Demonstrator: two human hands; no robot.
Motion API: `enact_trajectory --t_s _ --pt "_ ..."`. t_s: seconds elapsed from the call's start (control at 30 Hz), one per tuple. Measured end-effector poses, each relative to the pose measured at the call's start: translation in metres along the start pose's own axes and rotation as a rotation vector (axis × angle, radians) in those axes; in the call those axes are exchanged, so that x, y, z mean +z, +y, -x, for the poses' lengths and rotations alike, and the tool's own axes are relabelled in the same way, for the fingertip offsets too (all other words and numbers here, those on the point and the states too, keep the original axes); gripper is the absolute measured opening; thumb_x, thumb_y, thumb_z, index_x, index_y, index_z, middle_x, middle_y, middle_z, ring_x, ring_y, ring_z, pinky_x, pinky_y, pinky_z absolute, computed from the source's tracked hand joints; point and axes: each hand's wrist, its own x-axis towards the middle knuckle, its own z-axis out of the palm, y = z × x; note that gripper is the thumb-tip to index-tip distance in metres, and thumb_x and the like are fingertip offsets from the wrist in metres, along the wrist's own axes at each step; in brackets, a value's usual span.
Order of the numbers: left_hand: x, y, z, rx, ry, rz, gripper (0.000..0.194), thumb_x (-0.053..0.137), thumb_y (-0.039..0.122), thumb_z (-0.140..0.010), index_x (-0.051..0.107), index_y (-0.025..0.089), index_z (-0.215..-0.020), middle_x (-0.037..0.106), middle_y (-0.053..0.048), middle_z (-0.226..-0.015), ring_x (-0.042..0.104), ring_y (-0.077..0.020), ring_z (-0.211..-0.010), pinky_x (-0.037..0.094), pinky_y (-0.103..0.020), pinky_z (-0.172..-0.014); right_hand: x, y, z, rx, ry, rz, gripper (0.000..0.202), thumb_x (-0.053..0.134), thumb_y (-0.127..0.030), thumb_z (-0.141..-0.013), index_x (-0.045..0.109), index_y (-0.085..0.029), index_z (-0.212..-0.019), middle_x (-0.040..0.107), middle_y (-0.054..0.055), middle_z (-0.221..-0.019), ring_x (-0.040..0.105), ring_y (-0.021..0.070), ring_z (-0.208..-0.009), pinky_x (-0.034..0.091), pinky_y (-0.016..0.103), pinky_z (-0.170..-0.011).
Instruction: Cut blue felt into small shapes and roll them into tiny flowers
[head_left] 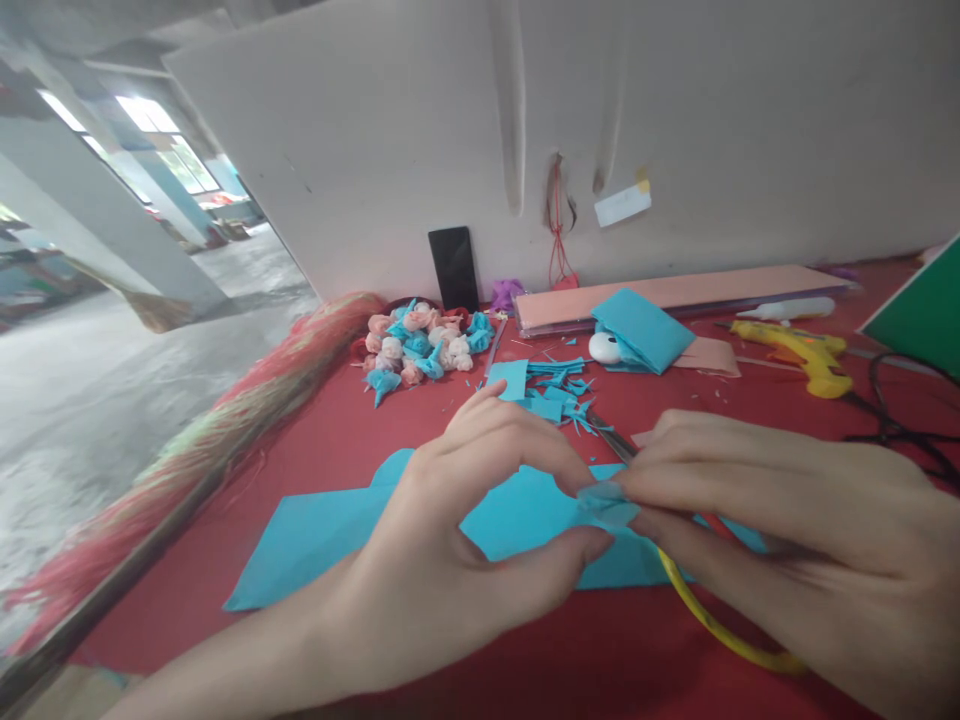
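A small blue paper piece point(606, 504) is pinched between the thumb and fingers of my right hand point(780, 530). My left hand point(480, 520) has its thumb and index finger apart on either side of the same piece, the index fingertip at its upper left edge. Under both hands lie large blue paper sheets point(315, 540) on the red table point(300, 450). Scissors point(712, 610) with a yellow and red handle lie beneath my right hand, partly hidden. Blue paper squares point(508, 380) and cut scraps point(574, 405) are just beyond my hands.
Pink, white and blue paper flowers point(420, 345) are heaped at the back left beside a black phone point(454, 268). A folded blue packet point(643, 330), a pink strip stack point(675, 295) and a yellow glue gun point(799, 352) with a dark cord lie behind. Red fringe point(300, 370) lines the left edge.
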Motion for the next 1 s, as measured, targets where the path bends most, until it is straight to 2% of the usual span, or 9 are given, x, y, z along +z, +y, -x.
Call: enact_trajectory --t_s 0.17,0.37,0.53,0.67,0.8,1.0 --pt "0.0009 -0.0023 -0.0025 0.048 0.006 -0.081 0.015 0.062 0.009 -0.074 0.054 0.018 -0.084 0.062 -0.001 -0.083 0.058 -0.0135 -0.08 0.043 -0.032 -0.085 0.0009 0.0007 0.0031 0.014 -0.052 -0.012 0.015 0.051 -0.016 -0.084 0.061 -0.023 -0.076 0.066 -0.003 -0.065 0.062 0.01 -0.061 0.051 0.016 -0.054" --pt "0.0015 -0.0026 -0.003 0.13 0.008 -0.284 0.018 0.061 0.009 -0.072 0.053 0.019 -0.084 0.062 0.0 -0.081 0.057 -0.0137 -0.079 0.032 -0.037 -0.097 0.0073 0.0025 0.0039 0.063 -0.057 -0.054 0.015 0.05 -0.019 -0.084 0.062 -0.022 -0.075 0.068 -0.003 -0.068 0.061 0.0104 -0.059 0.05 0.019 -0.053" --pt "0.0022 -0.0021 -0.0027 0.168 -0.001 -0.375 0.018 0.061 0.011 -0.072 0.051 0.02 -0.085 0.062 0.001 -0.08 0.057 -0.0153 -0.079 0.026 -0.044 -0.102 0.0064 0.0019 0.0038 0.051 -0.073 -0.017 0.016 0.052 -0.016 -0.082 0.062 -0.02 -0.072 0.067 -0.002 -0.066 0.06 0.011 -0.058 0.05 0.021 -0.054" --pt "0.0014 -0.0026 -0.0034 0.18 -0.01 -0.379 0.019 0.061 0.012 -0.073 0.051 0.02 -0.086 0.062 0.0 -0.081 0.057 -0.0156 -0.079 0.029 -0.043 -0.099 0.0065 0.0013 0.0025 0.056 -0.068 -0.001 0.019 0.05 -0.014 -0.082 0.06 -0.021 -0.068 0.067 -0.001 -0.063 0.061 0.0132 -0.059 0.05 0.023 -0.052" --pt "0.0005 -0.0023 -0.003 0.192 -0.032 -0.352 0.019 0.062 0.011 -0.071 0.051 0.021 -0.085 0.063 0.001 -0.081 0.057 -0.0142 -0.079 0.03 -0.041 -0.099 0.0056 0.0003 0.0009 0.11 -0.078 -0.082 0.016 0.053 -0.015 -0.079 0.062 -0.022 -0.067 0.068 -0.003 -0.063 0.061 0.0114 -0.055 0.049 0.021 -0.048" --pt "-0.0001 -0.0013 -0.0055 0.18 -0.042 -0.273 0.018 0.061 0.008 -0.069 0.054 0.02 -0.079 0.063 0.0 -0.078 0.058 -0.0143 -0.077 0.039 -0.035 -0.088 0.0013 -0.0008 0.0024 0.193 -0.157 -0.131 0.021 0.055 -0.013 -0.075 0.061 -0.022 -0.058 0.071 -0.002 -0.066 0.064 0.0129 -0.056 0.045 0.02 -0.04"
